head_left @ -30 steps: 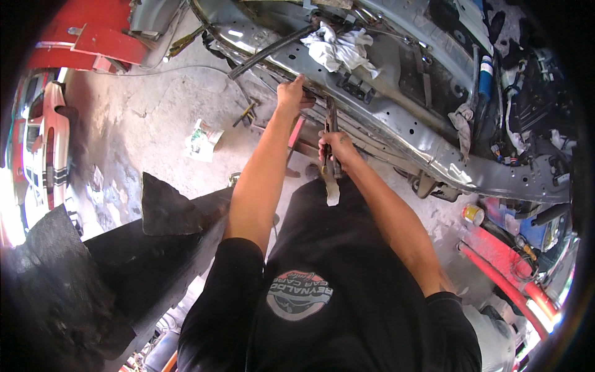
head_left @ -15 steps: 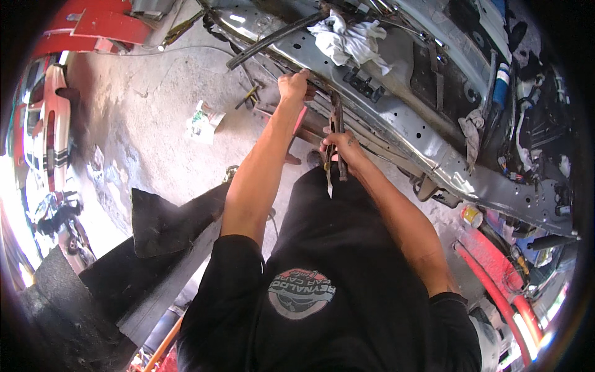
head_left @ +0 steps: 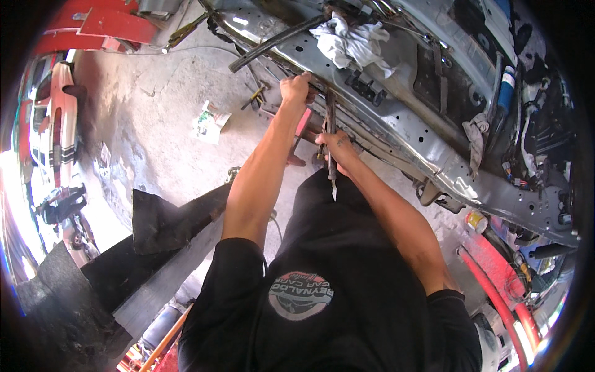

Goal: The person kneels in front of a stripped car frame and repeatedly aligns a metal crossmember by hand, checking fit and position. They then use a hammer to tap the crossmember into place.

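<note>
A grey metal car body rail point(head_left: 396, 118) runs slantwise from the upper middle to the right. My left hand point(head_left: 295, 88) is closed at the rail's near edge, its fingers curled and partly hidden; what they grip cannot be made out. To its right, my right hand point(head_left: 335, 146) is wrapped round a long, worn, pliers-like metal tool point(head_left: 330, 111). The tool's upper end meets the underside of the rail, and a pale pointed end sticks out below the hand. A crumpled white cloth point(head_left: 356, 43) and a dark bar point(head_left: 276, 43) lie on the rail.
Left of my left arm, a sheet of paper point(head_left: 211, 122) and a yellow-handled tool point(head_left: 254, 96) lie on the concrete floor. Dark bent panels point(head_left: 161, 229) stand at lower left. A blue bottle point(head_left: 505, 90), a yellow can point(head_left: 476, 221) and red tubes point(head_left: 489, 285) are at right.
The tool in my right hand has turned; its two spread lower arms now look lined up as one. My left hand stays at the rail edge. The whole view has shifted slightly.
</note>
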{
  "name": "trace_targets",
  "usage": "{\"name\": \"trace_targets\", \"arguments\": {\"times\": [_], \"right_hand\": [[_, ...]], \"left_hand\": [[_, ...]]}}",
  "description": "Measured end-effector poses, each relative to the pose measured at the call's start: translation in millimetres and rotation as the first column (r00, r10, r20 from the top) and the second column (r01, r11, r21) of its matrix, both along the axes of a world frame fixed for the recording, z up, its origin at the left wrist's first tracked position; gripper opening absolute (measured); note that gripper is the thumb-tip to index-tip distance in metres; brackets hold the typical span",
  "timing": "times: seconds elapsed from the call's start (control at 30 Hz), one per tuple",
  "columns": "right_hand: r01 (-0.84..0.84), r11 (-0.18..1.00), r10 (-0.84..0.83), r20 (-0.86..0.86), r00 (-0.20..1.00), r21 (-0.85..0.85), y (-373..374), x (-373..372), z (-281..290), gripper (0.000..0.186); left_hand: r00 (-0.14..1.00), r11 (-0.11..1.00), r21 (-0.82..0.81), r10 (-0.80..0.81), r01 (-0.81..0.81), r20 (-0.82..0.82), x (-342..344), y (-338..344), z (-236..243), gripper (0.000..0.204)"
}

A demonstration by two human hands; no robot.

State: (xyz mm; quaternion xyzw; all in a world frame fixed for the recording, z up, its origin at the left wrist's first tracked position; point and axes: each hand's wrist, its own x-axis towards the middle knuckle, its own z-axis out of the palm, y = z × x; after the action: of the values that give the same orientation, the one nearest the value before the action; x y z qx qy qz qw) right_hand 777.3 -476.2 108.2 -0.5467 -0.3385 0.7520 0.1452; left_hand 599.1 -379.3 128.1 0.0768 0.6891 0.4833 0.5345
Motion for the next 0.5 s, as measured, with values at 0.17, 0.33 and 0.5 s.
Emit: {"name": "trace_targets", "arguments": {"times": [0.17,0.33,0.5], "right_hand": [[0.129,0.991,-0.126,0.068,0.99,-0.04,-3.2,-17.2,20.6,0.036],[0.159,0.987,-0.159,0.004,0.987,-0.041,-2.7,-20.9,24.9,0.026],[0.133,0.991,-0.133,0.001,0.991,-0.005,-0.8,-28.6,7.2,0.02]], "left_hand": [[1.0,1.0,-0.003,-0.008,0.008,0.002,-0.5,0.0,-0.2,0.022],[0.998,0.999,-0.017,-0.051,0.05,-0.03,-0.1,0.6,0.7,0.023],[0.999,1.0,0.012,-0.003,0.004,-0.038,1.6,0.5,-1.3,0.024]]}}
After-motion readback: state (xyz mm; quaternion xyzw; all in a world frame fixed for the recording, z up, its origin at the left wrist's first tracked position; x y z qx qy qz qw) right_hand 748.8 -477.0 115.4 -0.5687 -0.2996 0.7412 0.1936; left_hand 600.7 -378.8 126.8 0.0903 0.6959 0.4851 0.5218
